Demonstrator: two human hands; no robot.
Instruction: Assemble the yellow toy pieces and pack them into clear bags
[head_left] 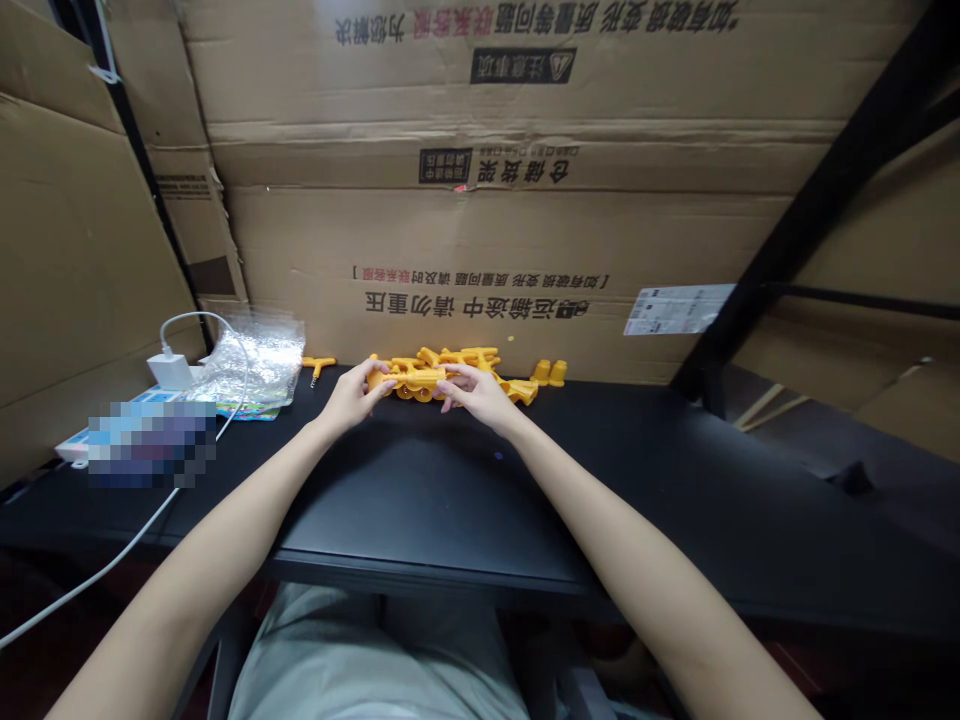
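Blk desk, yellow part btwn L/R fingers

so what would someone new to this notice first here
Probably the bright yellow pieces, heaped at the back of the dark table, one held between the left hand and right hand. Behind them stands the cardboard, its print upside down. On the left, shiny plastic lies near a white charger.
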